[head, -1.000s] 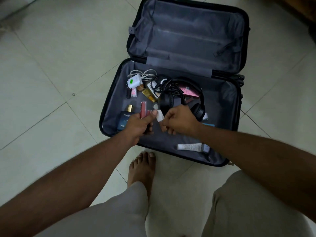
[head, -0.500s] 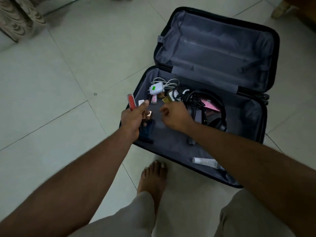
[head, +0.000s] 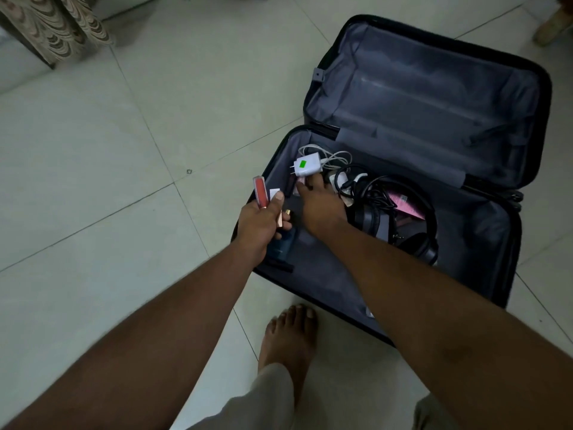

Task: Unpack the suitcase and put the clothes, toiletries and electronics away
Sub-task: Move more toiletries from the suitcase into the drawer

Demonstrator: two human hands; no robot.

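An open black suitcase [head: 524,243] with grey lining lies on the tiled floor. My left hand [head: 259,226] is shut on a red lip gloss tube [head: 260,192] and a small white item [head: 274,193], held over the case's left edge. My right hand [head: 321,204] reaches into the case with fingers spread, its fingertips at small pink items just below a white charger [head: 307,164] with a green sticker. A blue perfume bottle [head: 283,243] lies under my left hand. Black headphones [head: 421,240] and tangled cables sit right of my right hand.
A pink packet [head: 406,206] lies inside the headphone band. My bare foot [head: 290,333] stands on the floor just in front of the case. A patterned curtain [head: 55,23] hangs at the top left. A furniture leg [head: 555,24] shows at the top right.
My left hand lifted the lip gloss and white item out to the case's left edge. My right hand left it and moved up toward the charger. The camera view shifted left.
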